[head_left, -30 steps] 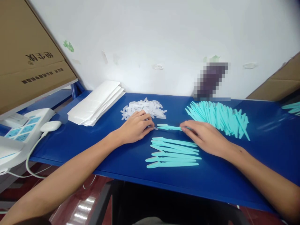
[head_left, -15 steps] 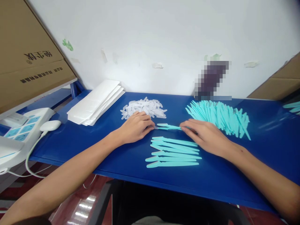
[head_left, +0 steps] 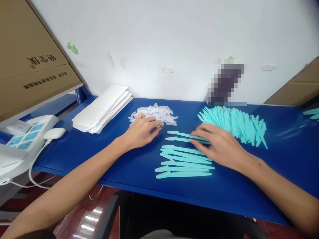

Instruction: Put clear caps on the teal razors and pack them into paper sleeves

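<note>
Under the left hand and the right hand is a shiny blue table. Past both hands stands a white wall with bits of old tape on it. Far to the left of the left hand are a big brown box and a white power strip, and nearer to it lies a stack of white sheets. Below the hands is a red floor. Just behind the left fingers sits a heap of clear bits, and behind the right hand is a big pile of mint sticks. A row of sticks lies on the near side of the right hand. Half a second ago, the right hand pinched a lower stick by an upper stick; now they lie apart, right by its fingers, and its finger and thumb have a gap. The left hand has pulled back from the tips, with its thumb and finger a little apart.
</note>
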`<state>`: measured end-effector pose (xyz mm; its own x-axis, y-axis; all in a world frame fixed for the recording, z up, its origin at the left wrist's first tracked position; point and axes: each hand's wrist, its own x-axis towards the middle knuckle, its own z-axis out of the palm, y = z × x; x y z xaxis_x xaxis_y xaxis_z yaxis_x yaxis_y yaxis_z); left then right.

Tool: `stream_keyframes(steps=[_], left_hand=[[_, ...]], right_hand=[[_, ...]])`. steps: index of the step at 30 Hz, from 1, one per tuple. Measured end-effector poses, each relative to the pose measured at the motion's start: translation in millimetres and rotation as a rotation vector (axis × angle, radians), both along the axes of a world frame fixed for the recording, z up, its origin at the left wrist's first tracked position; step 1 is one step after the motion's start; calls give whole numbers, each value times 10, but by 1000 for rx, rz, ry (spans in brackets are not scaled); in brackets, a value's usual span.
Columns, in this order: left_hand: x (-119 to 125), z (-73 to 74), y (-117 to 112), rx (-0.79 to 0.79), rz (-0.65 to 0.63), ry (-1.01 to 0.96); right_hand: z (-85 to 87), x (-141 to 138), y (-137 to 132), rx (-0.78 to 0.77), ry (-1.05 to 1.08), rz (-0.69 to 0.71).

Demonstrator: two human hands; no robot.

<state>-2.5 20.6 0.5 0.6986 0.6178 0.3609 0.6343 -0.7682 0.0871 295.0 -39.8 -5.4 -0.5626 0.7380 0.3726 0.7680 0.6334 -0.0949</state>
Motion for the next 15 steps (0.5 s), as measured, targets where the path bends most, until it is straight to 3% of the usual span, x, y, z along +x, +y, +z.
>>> stream_keyframes(steps=[5, 10, 15], left_hand=[[-79, -30, 89, -34, 75, -56], [-53, -71, 88, 8, 199, 74], [-83, -75, 108, 56, 126, 227]], right_hand=[[53, -29, -40, -136, -2, 160], [61, -56, -51, -222, 22, 169], [59, -66, -50, -299, 42, 138]])
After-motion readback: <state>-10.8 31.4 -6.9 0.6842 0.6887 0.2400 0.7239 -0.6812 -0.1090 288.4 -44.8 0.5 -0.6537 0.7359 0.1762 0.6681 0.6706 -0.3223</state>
